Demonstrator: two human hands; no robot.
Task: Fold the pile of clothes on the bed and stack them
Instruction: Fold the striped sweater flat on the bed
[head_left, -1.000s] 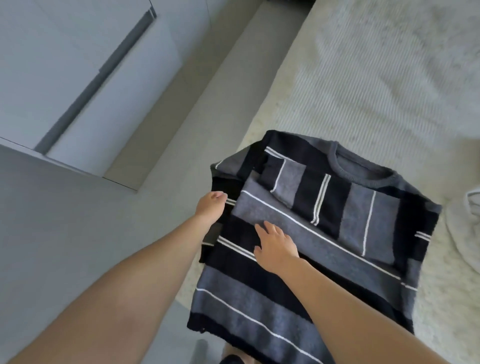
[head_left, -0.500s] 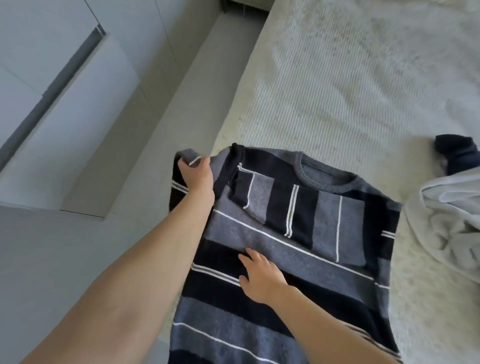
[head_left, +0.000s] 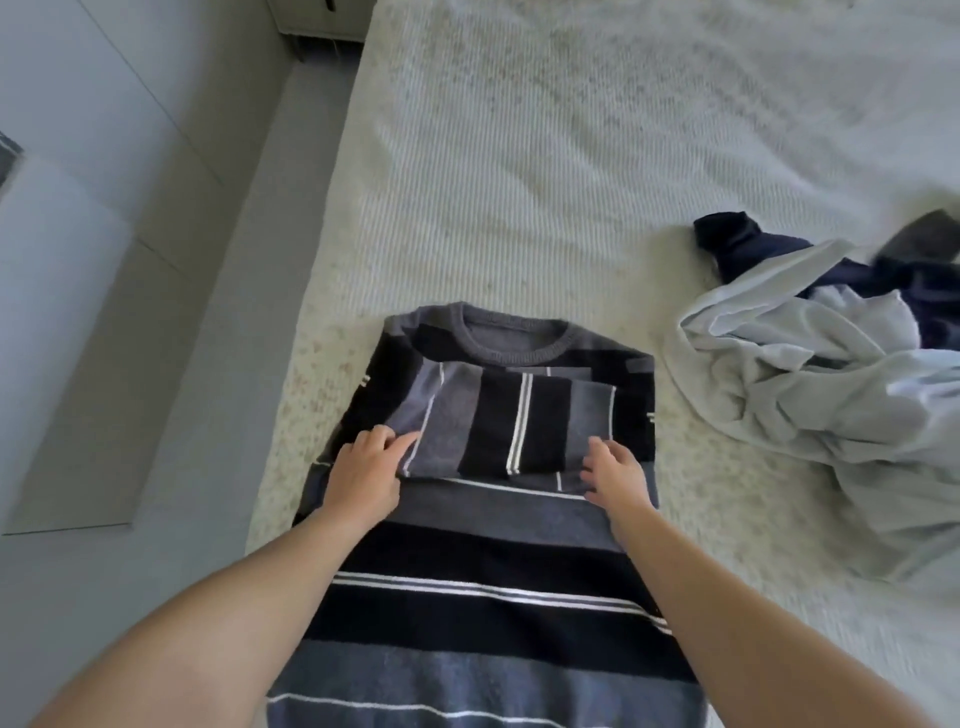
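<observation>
A striped sweater (head_left: 483, 561) in black, grey and thin white bands lies flat on the near left part of the bed (head_left: 571, 182), its round collar pointing to the far side and its hem running out of view at the near edge. Both sleeves are folded across the chest, forming a band of upright stripes just below the collar. The left hand (head_left: 363, 480) rests on the left end of that folded band, fingers bent and pinching the lower corner of the sleeve fabric. The right hand (head_left: 615, 478) lies at the right end of the band, fingers spread and nearly straight, pressing on the cloth without closing round it. Both bare forearms reach in from the near edge, over the sweater's lower half. To the right, well apart from the sweater, sits the pile of clothes (head_left: 831, 374): a crumpled pale garment over dark navy pieces. Left of the bed runs a grey floor (head_left: 171, 415).
</observation>
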